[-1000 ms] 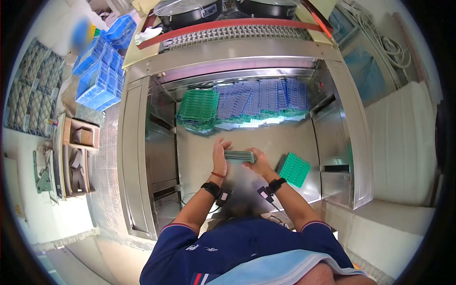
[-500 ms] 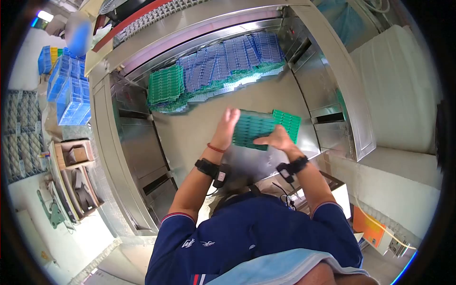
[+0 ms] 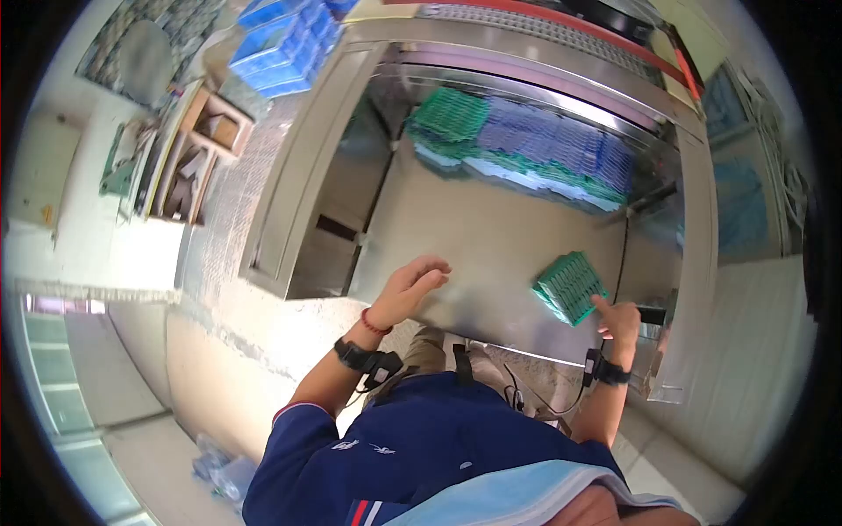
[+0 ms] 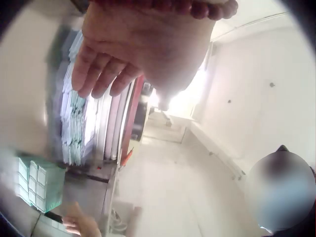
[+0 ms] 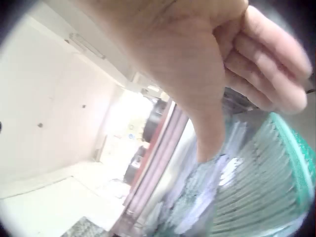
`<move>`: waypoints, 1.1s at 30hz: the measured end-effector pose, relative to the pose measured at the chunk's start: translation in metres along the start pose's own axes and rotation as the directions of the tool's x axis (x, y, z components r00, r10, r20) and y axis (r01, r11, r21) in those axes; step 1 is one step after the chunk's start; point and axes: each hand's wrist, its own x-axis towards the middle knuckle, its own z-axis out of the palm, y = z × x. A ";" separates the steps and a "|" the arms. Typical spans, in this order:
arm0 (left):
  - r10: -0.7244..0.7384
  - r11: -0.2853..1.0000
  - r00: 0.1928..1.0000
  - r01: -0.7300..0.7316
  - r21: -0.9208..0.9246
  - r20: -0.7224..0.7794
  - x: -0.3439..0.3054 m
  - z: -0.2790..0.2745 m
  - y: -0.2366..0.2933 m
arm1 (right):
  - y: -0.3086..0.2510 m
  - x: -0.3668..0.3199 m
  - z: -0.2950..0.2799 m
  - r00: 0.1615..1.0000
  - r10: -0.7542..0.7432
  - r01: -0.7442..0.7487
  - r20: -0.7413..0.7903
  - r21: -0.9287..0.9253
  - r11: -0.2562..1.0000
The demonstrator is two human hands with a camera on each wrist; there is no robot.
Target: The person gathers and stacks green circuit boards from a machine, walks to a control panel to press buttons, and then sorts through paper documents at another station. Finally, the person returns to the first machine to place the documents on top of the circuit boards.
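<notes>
A thick stack of green circuit-board panels (image 3: 570, 287) sits on the right part of the metal surface. Close at its right edge is my right hand (image 3: 619, 321), thumb and fingers spread, with nothing gripped. In the right wrist view, the layered sides of the panels (image 5: 256, 182) show just below the thumb. My left hand (image 3: 410, 289) is off to the left over the surface's front, fingers relaxed and holding nothing. Its bare palm (image 4: 143, 49) shows in the left wrist view, under a red bead bracelet (image 4: 200, 10).
Along the back of the metal surface (image 3: 474, 228) lies a row of panel stacks, green (image 3: 449, 116) at left and bluish-purple (image 3: 553, 136) beyond. Steel side walls (image 3: 338, 202) flank the bay. Blue crates (image 3: 285, 53) and a wooden box (image 3: 206, 149) stand left.
Earlier both hands held a stack of green panels between them and tilted it beside another at right. Now the hands have let go and are apart, left hand leftward. The head view has turned.
</notes>
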 end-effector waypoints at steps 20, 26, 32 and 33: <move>0.068 0.932 0.792 0.166 0.322 -0.606 -0.413 -0.329 -0.005 | -0.315 -0.387 0.279 0.047 -0.611 0.535 0.790 0.497 0.684; 0.161 0.933 0.808 0.063 0.355 -0.567 -0.443 -0.450 -0.004 | -0.373 -0.439 0.352 0.099 -0.658 0.428 0.747 0.565 0.705; 0.580 0.781 0.777 -0.616 -0.102 -0.244 -0.387 -0.576 0.061 | -0.428 -0.445 0.400 0.244 -0.738 0.453 0.629 0.599 0.660; 0.687 0.664 0.704 -0.709 -0.237 -0.182 -0.374 -0.593 0.079 | -0.441 -0.442 0.410 0.265 -0.754 0.469 0.601 0.603 0.645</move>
